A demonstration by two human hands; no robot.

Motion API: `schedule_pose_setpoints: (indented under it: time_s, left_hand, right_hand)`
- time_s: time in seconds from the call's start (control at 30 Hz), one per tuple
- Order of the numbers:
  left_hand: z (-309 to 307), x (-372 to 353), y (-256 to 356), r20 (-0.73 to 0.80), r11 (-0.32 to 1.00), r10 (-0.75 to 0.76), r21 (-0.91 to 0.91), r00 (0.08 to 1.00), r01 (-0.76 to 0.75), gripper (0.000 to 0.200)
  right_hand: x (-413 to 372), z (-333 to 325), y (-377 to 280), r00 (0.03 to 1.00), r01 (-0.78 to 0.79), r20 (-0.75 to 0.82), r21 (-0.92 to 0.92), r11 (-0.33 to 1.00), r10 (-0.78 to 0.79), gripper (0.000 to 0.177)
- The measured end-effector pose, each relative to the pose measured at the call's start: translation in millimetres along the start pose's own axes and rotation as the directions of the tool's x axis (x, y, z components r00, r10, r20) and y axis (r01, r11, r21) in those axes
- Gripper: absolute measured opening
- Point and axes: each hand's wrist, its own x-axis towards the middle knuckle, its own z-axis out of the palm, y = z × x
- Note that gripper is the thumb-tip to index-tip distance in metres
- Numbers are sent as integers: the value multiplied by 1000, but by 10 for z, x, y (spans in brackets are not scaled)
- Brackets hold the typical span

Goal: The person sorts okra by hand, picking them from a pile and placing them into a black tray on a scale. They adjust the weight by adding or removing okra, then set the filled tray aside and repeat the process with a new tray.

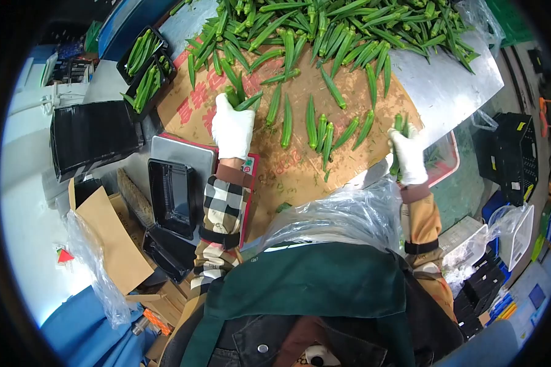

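My left hand (232,131), in a white glove, is closed around a few okra pods (237,92) that stick out past its fingers. At the cardboard's right edge, my gloved right hand (409,153) is closed on okra pods (401,125), whose ends show above and below the hand. Between the hands, several loose okra pods (322,131) lie on the brown cardboard (288,177). A large heap of okra (324,30) covers the far side. Below my left forearm's left side, an empty black plastic tray (172,196) rests on a scale (180,150).
Two black trays filled with okra (146,85) stand at the upper left, above a stack of black trays (95,137). An open cardboard box (113,238) is at the lower left. Clear plastic (337,211) lies against my apron. Black crates (511,159) stand at the right.
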Motion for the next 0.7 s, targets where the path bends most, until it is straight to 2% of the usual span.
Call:
schedule_pose_setpoints:
  time_s: [0.03, 0.1, 0.17, 0.2, 0.23, 0.3, 0.4, 0.5, 0.53, 0.63, 0.67, 0.7]
  left_hand:
    - [44, -2, 50, 0, 1000, 15, 8, 1000, -15, 39]
    - [109, -40, 247, 33, 997, -3, 79, 999, 0, 44]
    - [400, -70, 190, -2, 993, 115, -8, 993, -115, 43]
    - [618, -35, 1, 42, 981, 187, -68, 981, -184, 44]
    - [639, -38, 42, 131, 990, 124, 50, 984, -132, 40]
    - [656, 90, -41, 275, 992, 125, -3, 953, -129, 34]
    - [501, 49, -52, 320, 974, 121, -223, 940, -50, 27]
    - [357, -99, 85, 290, 970, 119, -238, 950, -49, 24]
    - [304, -188, 214, 302, 978, 105, -206, 948, -43, 23]
    - [464, -417, 355, 355, 979, 166, 50, 920, -195, 31]
    - [655, -491, 268, 242, 934, 264, 175, 934, -310, 33]
    - [683, -527, 341, 258, 923, 227, 252, 939, -292, 38]
  right_hand:
    - [108, 60, 231, 999, 27, -27, -184, 983, -32, 28]
    - [77, 350, 337, 972, 198, -56, -331, 923, -229, 39]
    - [-68, 549, 86, 987, 109, -46, -492, 864, -151, 45]
    - [-68, 558, 46, 993, 107, -2, -467, 878, -122, 42]
    - [-10, 536, 101, 994, 102, 9, -496, 862, -112, 41]
    - [77, 491, 172, 996, 89, 26, -556, 827, -89, 39]
    - [20, 372, -75, 991, 111, 116, -397, 911, -70, 40]
    - [104, 530, -340, 975, 218, 144, -467, 857, -169, 38]
    - [184, 645, -310, 943, 332, 140, -480, 812, -303, 40]
    - [356, 1065, -452, 939, 325, 164, -706, 629, -302, 45]
    - [459, 1162, -359, 920, 367, 199, -744, 558, -339, 50]
    - [565, 1262, -239, 898, 403, 234, -778, 482, -373, 55]
